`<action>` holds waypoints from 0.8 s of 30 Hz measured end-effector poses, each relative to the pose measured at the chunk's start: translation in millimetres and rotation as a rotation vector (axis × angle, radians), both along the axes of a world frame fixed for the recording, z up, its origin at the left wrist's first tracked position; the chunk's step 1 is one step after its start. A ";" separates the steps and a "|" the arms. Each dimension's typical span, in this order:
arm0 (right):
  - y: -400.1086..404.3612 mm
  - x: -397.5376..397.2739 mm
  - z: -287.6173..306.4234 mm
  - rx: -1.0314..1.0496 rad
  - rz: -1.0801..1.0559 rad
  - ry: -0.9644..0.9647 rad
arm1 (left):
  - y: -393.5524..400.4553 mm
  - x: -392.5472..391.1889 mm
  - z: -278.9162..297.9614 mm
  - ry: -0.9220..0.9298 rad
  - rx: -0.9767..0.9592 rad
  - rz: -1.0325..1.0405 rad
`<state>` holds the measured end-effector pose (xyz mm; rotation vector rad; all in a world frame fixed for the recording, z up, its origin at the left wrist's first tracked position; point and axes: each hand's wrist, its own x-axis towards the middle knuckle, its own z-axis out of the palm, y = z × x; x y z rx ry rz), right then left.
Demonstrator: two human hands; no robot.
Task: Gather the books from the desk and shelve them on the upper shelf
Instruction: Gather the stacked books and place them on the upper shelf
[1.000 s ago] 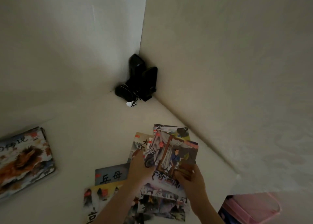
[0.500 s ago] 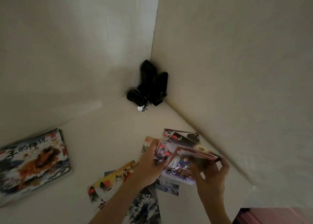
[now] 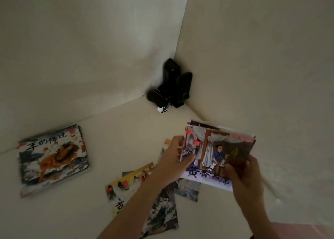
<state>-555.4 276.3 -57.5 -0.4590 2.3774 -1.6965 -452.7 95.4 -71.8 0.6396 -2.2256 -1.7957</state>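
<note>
A small stack of thin picture books (image 3: 215,152) is lifted off the cream desk (image 3: 115,134), its top cover showing a seated figure in blue. My left hand (image 3: 173,159) grips the stack's left edge. My right hand (image 3: 245,177) holds its lower right corner, thumb on the cover. Under my left forearm several more thin books (image 3: 133,184) lie fanned out on the desk. A separate pile with an orange beast on its cover (image 3: 52,159) lies flat at the left.
Black objects with a cord (image 3: 171,87) stand in the far corner where two cream walls meet. The right wall runs close beside the held stack. Something pink (image 3: 307,231) shows at the bottom right edge.
Both hands have raised the stack off the desk and carried it right, toward the wall. The books beneath it are now uncovered. The view has shifted right.
</note>
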 end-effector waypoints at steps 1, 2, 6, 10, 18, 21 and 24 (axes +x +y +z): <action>-6.7 2.4 7.2 -0.007 0.034 -0.106 | -8.7 8.3 7.0 -0.020 0.019 0.022; -15.1 8.4 10.4 -0.016 0.072 -0.239 | -17.1 20.4 9.0 -0.078 0.015 0.045; -56.5 63.6 -13.0 0.186 0.275 -0.568 | -28.5 85.8 -3.5 -0.691 -0.255 0.240; -85.0 105.0 -53.2 0.571 0.407 -0.266 | 1.1 130.5 -31.3 -0.980 -0.178 0.505; -77.8 106.2 -68.0 0.793 0.316 -0.173 | 12.5 129.4 -64.9 -0.525 -0.101 0.588; -73.1 100.1 -68.7 0.732 0.283 -0.238 | 2.7 132.5 -68.6 -0.433 -0.018 0.559; -71.6 99.3 -72.6 0.624 0.241 -0.340 | -5.3 136.1 -67.6 -0.423 0.102 0.577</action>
